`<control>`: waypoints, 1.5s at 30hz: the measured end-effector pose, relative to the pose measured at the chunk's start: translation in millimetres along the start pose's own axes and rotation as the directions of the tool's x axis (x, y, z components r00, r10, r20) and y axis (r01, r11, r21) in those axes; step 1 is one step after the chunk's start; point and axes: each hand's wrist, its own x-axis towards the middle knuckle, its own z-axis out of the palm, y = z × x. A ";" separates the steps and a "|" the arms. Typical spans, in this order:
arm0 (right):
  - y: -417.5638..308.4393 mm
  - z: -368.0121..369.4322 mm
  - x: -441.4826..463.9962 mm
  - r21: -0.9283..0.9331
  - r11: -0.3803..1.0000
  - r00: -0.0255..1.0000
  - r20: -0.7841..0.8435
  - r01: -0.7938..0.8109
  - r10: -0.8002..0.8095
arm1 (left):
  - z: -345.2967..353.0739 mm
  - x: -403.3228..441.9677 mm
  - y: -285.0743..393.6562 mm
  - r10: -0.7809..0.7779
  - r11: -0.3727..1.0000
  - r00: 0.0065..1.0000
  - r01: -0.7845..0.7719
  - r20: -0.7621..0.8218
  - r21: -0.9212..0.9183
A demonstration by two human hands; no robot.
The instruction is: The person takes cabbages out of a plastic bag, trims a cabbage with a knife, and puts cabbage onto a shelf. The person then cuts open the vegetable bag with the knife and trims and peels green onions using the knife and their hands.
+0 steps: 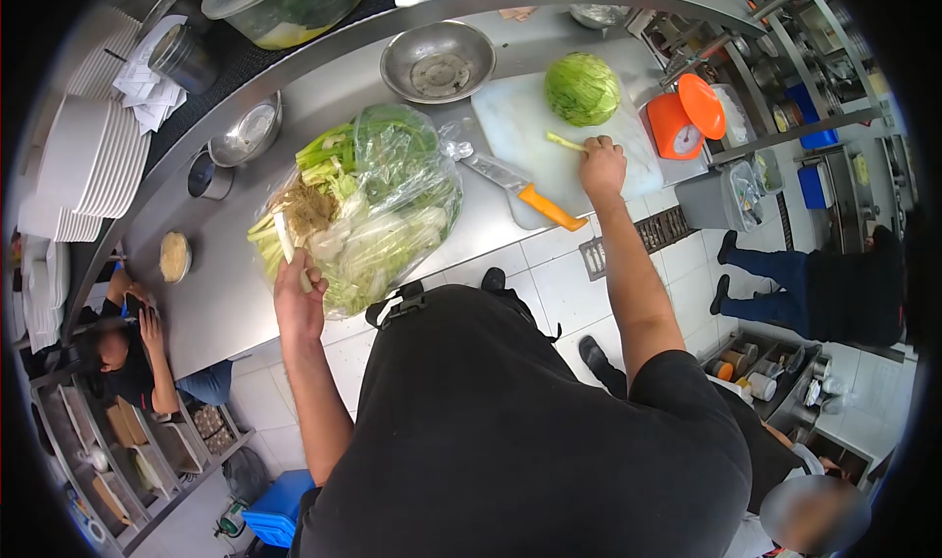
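1. Stalk: it is in the left hand, at the left of the bench, over the near-left side of the greens. The fingers are closed round its lower part.
2. From the right hand, it lies well to the left and somewhat nearer the body; the left hand is clearly the nearer.
3. Its long axis runs mostly away from the body, the far end leaning slightly left. That end points up beside the roots; whether it touches them I cannot tell.
4. The right hand pinches a short piece over the board, just on the near side of the lettuce. The piece lies more crosswise, its free end pointing left and a little away.
5. The knife lies slantwise between the hands, its handle nearer the right hand and its blade pointing left and away, towards the bag.
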 end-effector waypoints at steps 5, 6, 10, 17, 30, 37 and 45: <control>-16.7 -13.8 -26.1 0.187 0.970 0.988 -0.011 0.153 -0.154 | 3.7 -4.3 -11.7 -0.004 1.000 1.000 0.004 -0.002 -0.019; -30.1 -24.7 -35.0 0.245 0.954 0.985 -0.040 0.174 -0.169 | 10.2 -6.1 -13.5 -0.002 1.000 1.000 0.002 -0.027 -0.018; -117.0 -96.8 -68.1 0.554 0.811 0.980 -0.044 0.186 -0.194 | 18.3 -0.6 -26.7 0.011 0.994 0.995 0.000 0.104 -0.105; -245.7 -160.0 -94.9 0.849 0.509 0.897 0.111 0.138 -0.429 | 87.5 -2.2 -11.4 0.117 0.977 0.956 -0.062 0.270 -0.204; -338.8 -169.0 -101.2 0.918 0.366 0.734 0.143 0.152 -0.664 | 50.9 3.9 21.6 0.233 0.932 0.942 -0.146 0.239 -0.332; -370.2 -172.8 -95.8 0.956 0.238 0.802 0.003 0.174 -0.598 | 39.7 10.2 24.0 0.311 0.931 0.938 -0.269 0.152 -0.247; -383.3 -178.5 -91.0 0.978 0.200 0.789 0.070 0.068 -0.610 | 44.9 8.6 30.3 0.338 0.941 0.936 -0.338 0.093 -0.016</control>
